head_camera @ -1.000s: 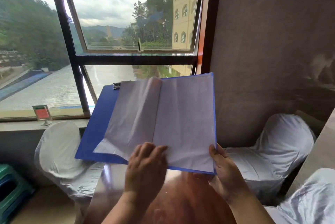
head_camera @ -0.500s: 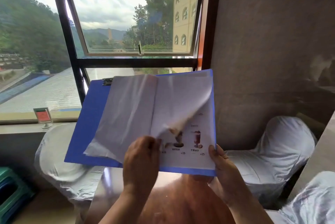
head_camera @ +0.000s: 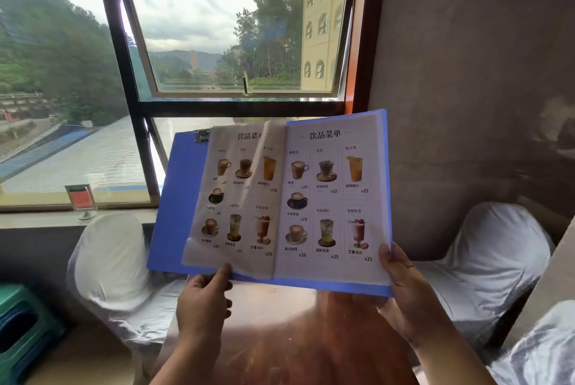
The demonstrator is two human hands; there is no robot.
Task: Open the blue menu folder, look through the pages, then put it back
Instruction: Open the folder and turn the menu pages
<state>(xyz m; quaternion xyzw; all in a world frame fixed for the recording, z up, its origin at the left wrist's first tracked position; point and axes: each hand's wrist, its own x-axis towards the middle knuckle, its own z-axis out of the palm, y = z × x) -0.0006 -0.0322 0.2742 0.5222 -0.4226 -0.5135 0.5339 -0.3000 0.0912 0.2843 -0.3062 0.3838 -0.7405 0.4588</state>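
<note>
Folder: I see the blue plastic menu folder (head_camera: 177, 198) held open in the air above the near edge of the glossy reddish-brown table (head_camera: 280, 338), tilted up toward the camera, in front of the window.
Left page: a translucent printed drinks page (head_camera: 236, 198) lies over the left half; its inner edge stands up a little from the spine, and its print looks paler than the other side.
Right page: a white printed drinks page (head_camera: 336, 198) lies flat against the right cover, showing a grid of cups and glasses with prices under a heading in Chinese characters.
Clip: a small dark metal clip (head_camera: 201, 135) sits at the top of the left cover, just beside the top corner of the left page.
Left hand: my left hand (head_camera: 203, 300) is at the bottom edge of the left page, thumb tip on the paper; I cannot tell whether the fingers behind it grip the page or the cover.
Right hand: my right hand (head_camera: 404, 294) holds the folder's lower right corner, thumb on the page front, fingers closed underneath the cover.
Around: white fabric-covered chairs (head_camera: 109, 260) stand at either side of the table, and a small red card stand (head_camera: 81, 199) rests on the windowsill.
</note>
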